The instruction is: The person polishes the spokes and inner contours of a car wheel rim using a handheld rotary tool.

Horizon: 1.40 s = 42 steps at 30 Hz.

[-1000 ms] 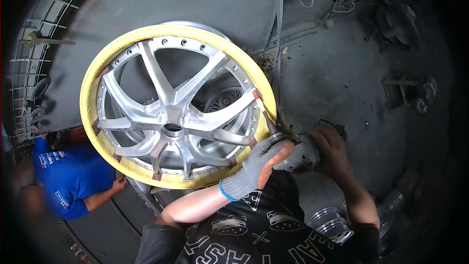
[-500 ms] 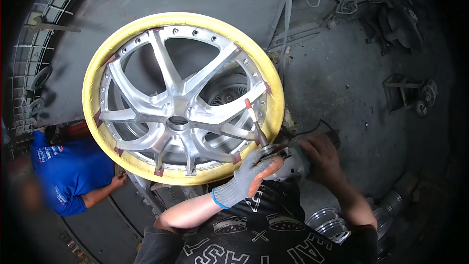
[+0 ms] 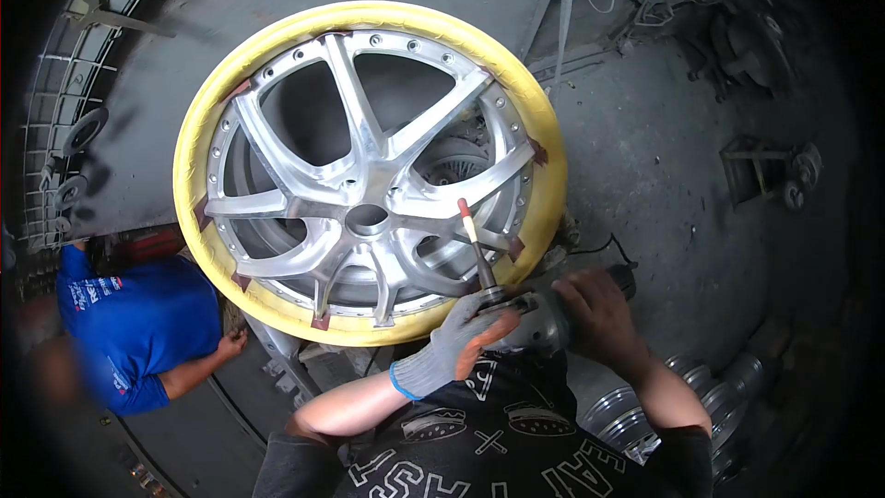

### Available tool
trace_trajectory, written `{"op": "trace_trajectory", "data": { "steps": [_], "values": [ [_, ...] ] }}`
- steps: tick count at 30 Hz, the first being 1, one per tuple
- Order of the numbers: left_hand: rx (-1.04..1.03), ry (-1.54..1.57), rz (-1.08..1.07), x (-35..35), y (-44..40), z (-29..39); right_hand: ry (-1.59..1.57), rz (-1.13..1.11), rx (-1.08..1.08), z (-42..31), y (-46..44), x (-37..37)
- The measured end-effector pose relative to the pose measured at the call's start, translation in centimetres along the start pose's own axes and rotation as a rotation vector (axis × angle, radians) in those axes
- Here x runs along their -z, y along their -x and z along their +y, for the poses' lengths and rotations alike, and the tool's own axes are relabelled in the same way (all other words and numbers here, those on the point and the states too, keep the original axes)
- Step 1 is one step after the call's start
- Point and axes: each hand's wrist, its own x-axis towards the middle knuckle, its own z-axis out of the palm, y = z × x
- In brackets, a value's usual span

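Note:
A large alloy wheel (image 3: 366, 166) with bare metal spokes fills the middle, its rim wrapped in yellow tape (image 3: 198, 124). Reddish-brown patches show at the spoke ends. My left hand (image 3: 466, 337), in a grey glove with orange on it, is closed around the front of a grinder (image 3: 544, 318). From there a thin shaft with a red tip (image 3: 463, 207) reaches over the lower right spokes; whether the tip touches metal I cannot tell. My bare right hand (image 3: 599, 318) wraps the rear of the grinder's body, close to its dark end.
At left a person in a blue shirt (image 3: 143, 332) is bent low, one hand near the wheel stand. Several metal wheels (image 3: 618, 415) lie on the floor at lower right. A small wheeled frame (image 3: 761, 175) stands at right, and a wire rack (image 3: 55, 120) at left.
The wheel sits farther right and slightly higher in view, partly with a shift of the camera. The grinder's red tip has moved slightly down and left. Both hands keep their hold.

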Motion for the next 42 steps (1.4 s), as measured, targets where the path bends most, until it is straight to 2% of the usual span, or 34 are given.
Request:
{"op": "trace_trajectory", "data": {
  "steps": [3, 4, 6, 7, 9, 10, 12, 15, 18, 21, 24, 25, 27, 28, 30, 37, 42],
  "values": [
    [0.047, -0.091, 0.08, 1.0, 1.0, 0.2, 0.001, -0.019, -0.015, -1.4, -0.3, -0.4],
    [-0.083, -0.078, -0.004, 1.0, 1.4, 0.6, 0.01, -0.024, -0.018, -1.8, -0.5, -0.4],
    [-0.211, -0.065, -0.09, 1.4, 2.0, 1.1, 0.005, -0.03, -0.034, -2.8, -0.7, -0.5],
    [-0.072, 0.003, -0.043, 1.8, 2.1, 1.4, -0.002, -0.036, -0.047, -3.3, -0.8, -0.6],
    [0.07, 0.068, 0.0, 2.6, 2.4, 1.8, 0.005, -0.036, -0.056, -4.3, -1.1, -0.7],
    [0.217, 0.137, 0.098, 3.1, 2.3, 1.9, 0.009, -0.037, -0.063, -4.7, -1.3, -0.8],
    [0.367, 0.204, 0.198, 4.4, 2.4, 1.6, 0.001, -0.031, -0.073, -5.4, -1.3, -1.4],
    [0.144, 0.129, -0.04, 6.9, 2.7, 0.9, 0.006, -0.01, -0.087, -6.3, -1.3, -2.7],
    [0.39, -0.055, 0.004, 8.4, 2.7, 2.2, 0.013, 0.003, -0.106, -7.2, -1.4, -3.8],
    [0.263, 0.136, 0.018, 8.3, 3.6, 2.5, 0.007, 0.002, -0.123, -8.0, -1.8, -4.5],
    [0.263, 0.082, -0.069, 13.0, 2.9, 0.1, -0.007, 0.009, -0.134, -8.6, -2.2, -5.2],
    [0.41, -0.009, -0.042, 16.7, 2.3, -2.2, -0.021, 0.012, -0.139, -8.8, -2.3, -5.5],
    [0.56, -0.104, -0.014, 16.6, 2.7, -0.9, -0.031, 0.012, -0.156, -9.3, -2.7, -5.8],
    [0.389, -0.142, -0.115, 12.3, 3.6, 3.5, -0.038, 0.009, -0.168, -9.5, -2.8, -5.9],
    [0.221, -0.182, -0.216, 9.9, 4.3, 6.2, -0.032, 0.013, -0.166, -9.7, -2.8, -6.5],
    [0.199, -0.222, -0.14, 11.2, 4.9, 5.4, -0.009, 0.104, -0.153, -9.9, -2.9, -7.3],
    [0.111, -0.318, -0.13, 7.0, 4.3, 5.7, -0.025, 0.175, -0.191, -9.0, -2.2, -4.8]
  ]
}}
